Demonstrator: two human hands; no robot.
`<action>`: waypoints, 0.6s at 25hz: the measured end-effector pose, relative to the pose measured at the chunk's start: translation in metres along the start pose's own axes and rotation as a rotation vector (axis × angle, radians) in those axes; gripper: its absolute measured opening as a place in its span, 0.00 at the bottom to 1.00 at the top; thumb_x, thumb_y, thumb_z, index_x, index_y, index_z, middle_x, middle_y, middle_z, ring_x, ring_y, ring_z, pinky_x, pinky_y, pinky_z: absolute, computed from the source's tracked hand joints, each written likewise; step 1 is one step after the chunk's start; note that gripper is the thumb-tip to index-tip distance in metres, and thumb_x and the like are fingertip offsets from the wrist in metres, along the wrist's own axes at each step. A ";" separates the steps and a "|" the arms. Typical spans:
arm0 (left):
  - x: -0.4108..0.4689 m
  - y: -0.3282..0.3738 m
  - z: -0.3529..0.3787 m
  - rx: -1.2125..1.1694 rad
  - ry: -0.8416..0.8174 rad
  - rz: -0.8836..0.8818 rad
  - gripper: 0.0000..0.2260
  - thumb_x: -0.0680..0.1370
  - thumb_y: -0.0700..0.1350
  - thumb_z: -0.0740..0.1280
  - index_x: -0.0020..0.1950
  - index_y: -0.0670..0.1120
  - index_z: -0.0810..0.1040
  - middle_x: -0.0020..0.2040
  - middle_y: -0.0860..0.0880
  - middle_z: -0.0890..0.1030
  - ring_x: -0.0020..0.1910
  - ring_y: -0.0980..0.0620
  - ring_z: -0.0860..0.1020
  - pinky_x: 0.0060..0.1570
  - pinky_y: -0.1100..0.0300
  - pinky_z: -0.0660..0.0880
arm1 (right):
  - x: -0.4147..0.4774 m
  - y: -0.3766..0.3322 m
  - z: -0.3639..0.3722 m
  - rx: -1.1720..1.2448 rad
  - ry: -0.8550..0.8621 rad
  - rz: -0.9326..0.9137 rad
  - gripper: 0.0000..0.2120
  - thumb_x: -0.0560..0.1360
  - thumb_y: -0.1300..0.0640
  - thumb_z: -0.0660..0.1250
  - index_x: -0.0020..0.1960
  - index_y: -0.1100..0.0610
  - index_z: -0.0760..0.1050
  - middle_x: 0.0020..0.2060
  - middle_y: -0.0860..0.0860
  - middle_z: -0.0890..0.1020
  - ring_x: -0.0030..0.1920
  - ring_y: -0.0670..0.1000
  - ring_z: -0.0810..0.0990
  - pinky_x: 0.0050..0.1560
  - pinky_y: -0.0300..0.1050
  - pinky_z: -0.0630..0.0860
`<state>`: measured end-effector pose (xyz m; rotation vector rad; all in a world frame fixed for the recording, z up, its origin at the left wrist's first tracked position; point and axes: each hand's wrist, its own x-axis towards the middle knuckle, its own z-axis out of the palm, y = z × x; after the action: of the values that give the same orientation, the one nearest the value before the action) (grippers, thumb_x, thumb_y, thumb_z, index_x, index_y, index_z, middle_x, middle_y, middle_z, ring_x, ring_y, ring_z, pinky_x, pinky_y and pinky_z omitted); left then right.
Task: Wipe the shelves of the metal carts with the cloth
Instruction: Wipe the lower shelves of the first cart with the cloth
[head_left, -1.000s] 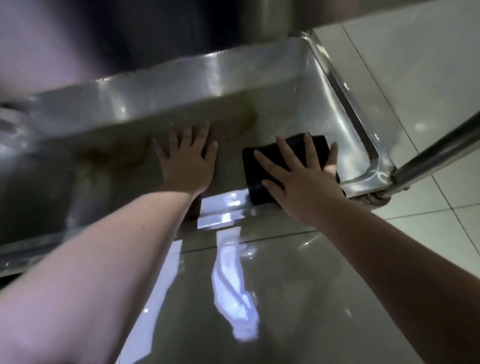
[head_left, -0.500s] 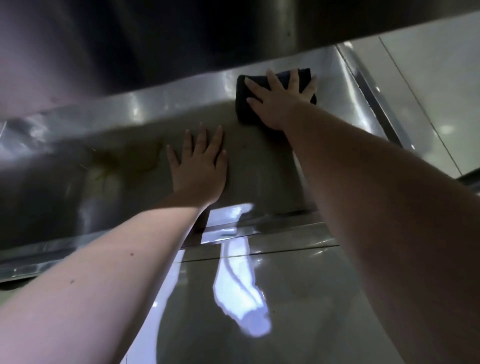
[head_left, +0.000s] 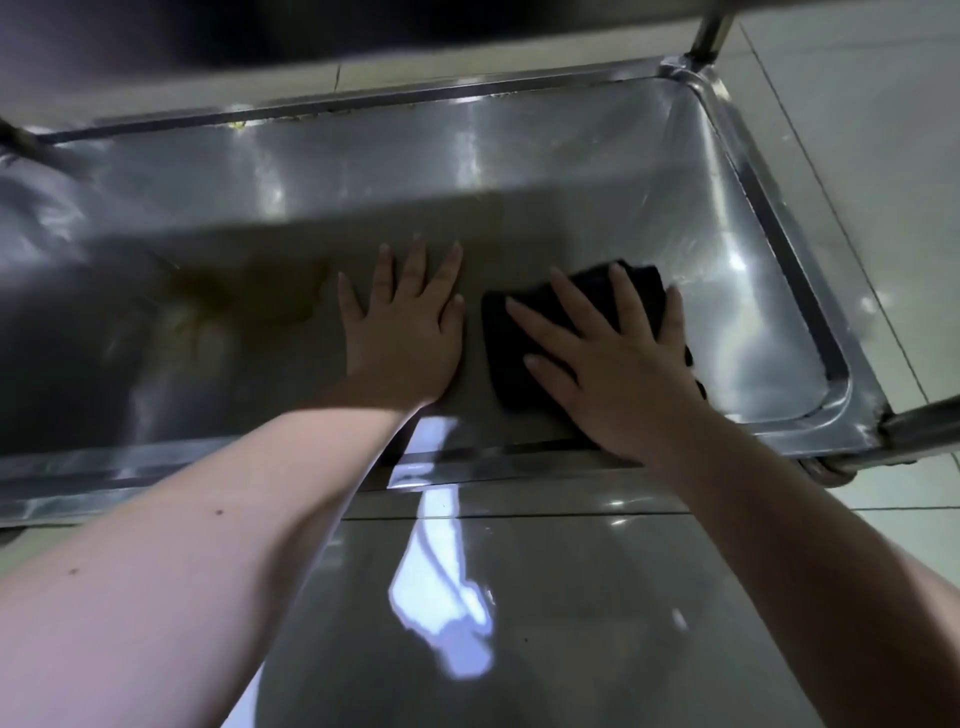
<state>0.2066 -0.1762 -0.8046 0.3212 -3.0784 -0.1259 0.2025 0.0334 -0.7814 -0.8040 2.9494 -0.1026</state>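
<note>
Glossy pale floor tiles (head_left: 857, 156) with dark grout lines (head_left: 519, 516) mirror bright light.

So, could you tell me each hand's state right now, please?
Left hand: open, flat on the shelf.
Right hand: open, pressing the cloth.

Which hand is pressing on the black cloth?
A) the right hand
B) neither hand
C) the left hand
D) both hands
A: the right hand lies flat with spread fingers on the black cloth, while the left hand rests directly on the metal cart shelf.
</note>
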 end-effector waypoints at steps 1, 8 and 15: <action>0.001 -0.002 0.000 -0.004 -0.006 -0.004 0.24 0.83 0.56 0.47 0.79 0.62 0.47 0.81 0.52 0.48 0.79 0.45 0.45 0.72 0.36 0.41 | 0.034 0.000 -0.002 0.014 -0.016 0.018 0.25 0.76 0.32 0.35 0.74 0.28 0.40 0.79 0.42 0.46 0.78 0.63 0.42 0.70 0.73 0.39; 0.002 -0.002 -0.002 -0.043 -0.018 -0.024 0.24 0.83 0.57 0.46 0.79 0.62 0.46 0.81 0.52 0.47 0.79 0.46 0.44 0.73 0.37 0.39 | 0.175 -0.004 -0.011 0.067 -0.109 0.163 0.25 0.80 0.34 0.41 0.76 0.32 0.42 0.79 0.43 0.45 0.77 0.64 0.39 0.68 0.76 0.36; 0.000 -0.003 0.002 -0.020 0.012 -0.006 0.24 0.82 0.58 0.45 0.79 0.62 0.48 0.81 0.52 0.49 0.79 0.45 0.46 0.72 0.37 0.39 | 0.143 0.115 -0.020 0.046 -0.033 0.408 0.25 0.79 0.36 0.44 0.75 0.31 0.45 0.79 0.44 0.51 0.77 0.64 0.41 0.69 0.75 0.38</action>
<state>0.2068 -0.1793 -0.8068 0.3295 -3.0625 -0.1544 0.0201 0.0601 -0.7801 -0.1856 2.9947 -0.1268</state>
